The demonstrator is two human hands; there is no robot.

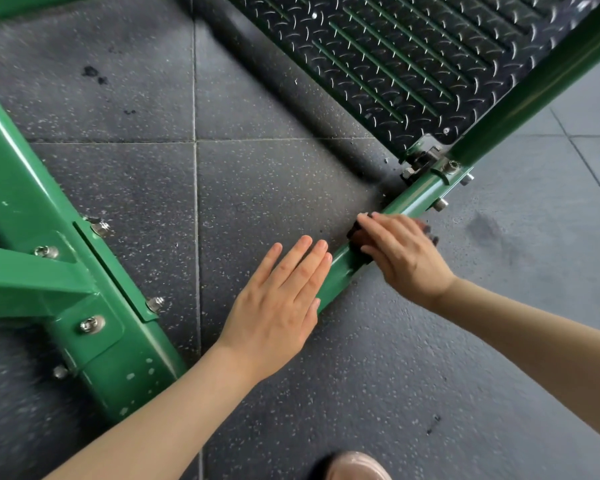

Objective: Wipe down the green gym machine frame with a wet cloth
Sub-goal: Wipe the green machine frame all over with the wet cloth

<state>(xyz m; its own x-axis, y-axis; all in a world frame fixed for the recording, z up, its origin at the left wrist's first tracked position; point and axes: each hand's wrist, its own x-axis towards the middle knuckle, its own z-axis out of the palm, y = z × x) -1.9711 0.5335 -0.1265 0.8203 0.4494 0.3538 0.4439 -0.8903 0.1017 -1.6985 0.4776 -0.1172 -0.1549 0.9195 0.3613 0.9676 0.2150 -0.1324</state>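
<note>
The right hand (400, 252) lies over a dark cloth (357, 237) and presses it onto a low green bar (343, 268) of the gym machine frame. Its fingers are curled over the cloth, which shows only as dark edges poking out past the fingertips and on the far side of the hand. The bar runs on from under that hand up and away to a bolted joint (444, 171), where a thicker green tube (541, 81) rises toward the top right. Just beyond the joint lies a black tread plate (413, 57) with raised ridges.

On the near side of the cloth, the left hand (278, 306) is flat, fingers straight and close together, holding nothing; its fingertips reach the edge of the same bar. Whether it presses on the bar or hovers cannot be told.

Well to the left of both hands stands a wider green beam (94, 317) with silver bolts (91, 323). All of it sits on speckled dark rubber floor (257, 174).
</note>
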